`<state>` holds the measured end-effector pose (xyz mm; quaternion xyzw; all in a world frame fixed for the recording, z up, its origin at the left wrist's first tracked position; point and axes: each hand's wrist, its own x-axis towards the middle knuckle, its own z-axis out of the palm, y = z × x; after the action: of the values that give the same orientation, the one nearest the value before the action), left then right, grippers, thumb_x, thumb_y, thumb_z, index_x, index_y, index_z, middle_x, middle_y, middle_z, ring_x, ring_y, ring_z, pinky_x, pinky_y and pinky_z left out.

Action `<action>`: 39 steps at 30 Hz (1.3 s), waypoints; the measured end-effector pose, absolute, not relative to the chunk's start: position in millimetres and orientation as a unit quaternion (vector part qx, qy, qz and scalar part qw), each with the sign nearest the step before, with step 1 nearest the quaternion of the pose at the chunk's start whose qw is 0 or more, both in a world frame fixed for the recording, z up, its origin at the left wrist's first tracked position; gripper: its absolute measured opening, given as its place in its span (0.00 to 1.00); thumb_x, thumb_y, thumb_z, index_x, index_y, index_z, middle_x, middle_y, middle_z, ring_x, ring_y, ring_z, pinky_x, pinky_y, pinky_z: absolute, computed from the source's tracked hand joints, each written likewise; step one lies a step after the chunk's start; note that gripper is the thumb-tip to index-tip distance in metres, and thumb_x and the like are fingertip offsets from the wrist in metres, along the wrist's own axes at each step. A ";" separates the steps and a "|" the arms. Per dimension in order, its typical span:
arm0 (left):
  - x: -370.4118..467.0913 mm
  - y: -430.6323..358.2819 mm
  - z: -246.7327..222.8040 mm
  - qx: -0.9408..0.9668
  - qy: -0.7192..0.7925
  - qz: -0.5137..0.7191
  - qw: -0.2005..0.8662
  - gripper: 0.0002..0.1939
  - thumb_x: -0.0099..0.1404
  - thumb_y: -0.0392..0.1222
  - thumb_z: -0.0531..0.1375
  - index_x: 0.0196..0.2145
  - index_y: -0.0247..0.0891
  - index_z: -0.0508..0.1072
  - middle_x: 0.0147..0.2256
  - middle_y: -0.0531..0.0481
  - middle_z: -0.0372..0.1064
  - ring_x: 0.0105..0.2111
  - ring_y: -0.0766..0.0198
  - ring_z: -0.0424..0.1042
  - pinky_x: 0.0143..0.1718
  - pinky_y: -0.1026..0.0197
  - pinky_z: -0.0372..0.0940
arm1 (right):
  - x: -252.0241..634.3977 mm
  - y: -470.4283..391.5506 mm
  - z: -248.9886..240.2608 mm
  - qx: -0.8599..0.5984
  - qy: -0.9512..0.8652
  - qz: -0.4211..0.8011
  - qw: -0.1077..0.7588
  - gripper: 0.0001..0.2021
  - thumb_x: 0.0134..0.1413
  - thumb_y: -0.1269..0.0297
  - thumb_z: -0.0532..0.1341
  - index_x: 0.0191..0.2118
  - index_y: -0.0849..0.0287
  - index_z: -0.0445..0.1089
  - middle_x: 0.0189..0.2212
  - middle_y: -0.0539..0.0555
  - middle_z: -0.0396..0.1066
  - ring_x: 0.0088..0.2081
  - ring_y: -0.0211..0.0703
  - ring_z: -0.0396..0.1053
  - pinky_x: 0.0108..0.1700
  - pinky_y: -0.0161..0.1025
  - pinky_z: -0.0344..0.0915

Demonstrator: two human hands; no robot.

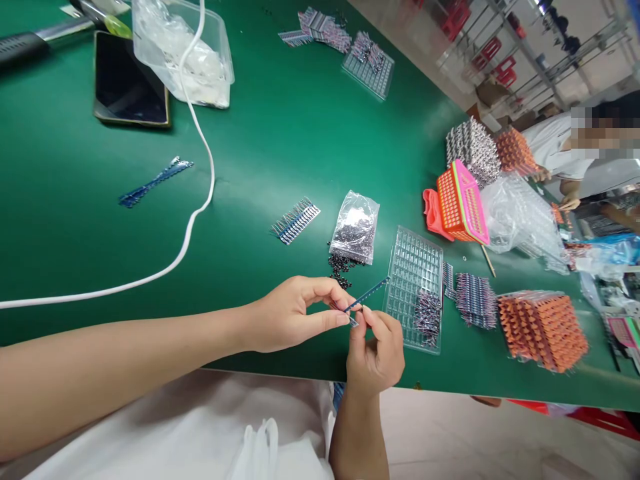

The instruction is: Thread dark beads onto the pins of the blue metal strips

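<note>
My left hand (305, 313) is closed, thumb and fingers pinching a thin blue strip (371, 291) with small parts along it. The strip slants up to the right above the table edge. My right hand (376, 347) is closed too, its fingertips pinched at the strip's lower end; a tiny dark spot shows there, too small to name. Just beyond my hands lie loose small black beads (341, 267), spilling by a transparent bag (356, 227) of the same beads. A clear plastic tray (406, 280) beside my right hand holds a heap of small pinned parts (428, 317).
Another blue strip with pins (296, 221) and some blue strips (156, 183) lie on the green table (270, 133). A white cable (193, 220) crosses the left side near a phone (131, 80). Orange stacked parts (543, 330) and a basket (455, 203) stand right; a person (560, 150) sits beyond.
</note>
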<state>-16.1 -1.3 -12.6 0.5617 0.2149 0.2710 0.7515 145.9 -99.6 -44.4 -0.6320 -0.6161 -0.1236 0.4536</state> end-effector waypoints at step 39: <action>-17.0 -0.9 -12.4 0.603 0.237 0.260 0.716 0.05 0.67 0.40 0.61 0.36 0.35 0.74 0.39 0.46 0.77 0.41 0.60 0.75 0.46 0.57 0.69 | 143.1 -97.7 -45.0 -0.637 -0.592 -0.047 0.493 0.09 0.57 0.75 0.64 0.43 0.56 0.73 0.32 0.51 0.75 0.31 0.38 0.73 0.30 0.36 0.71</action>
<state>-17.0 -0.9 -12.4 0.6034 0.2373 0.2601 0.7155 143.1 -97.7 -45.0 -0.6366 -0.5915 -0.0469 0.4926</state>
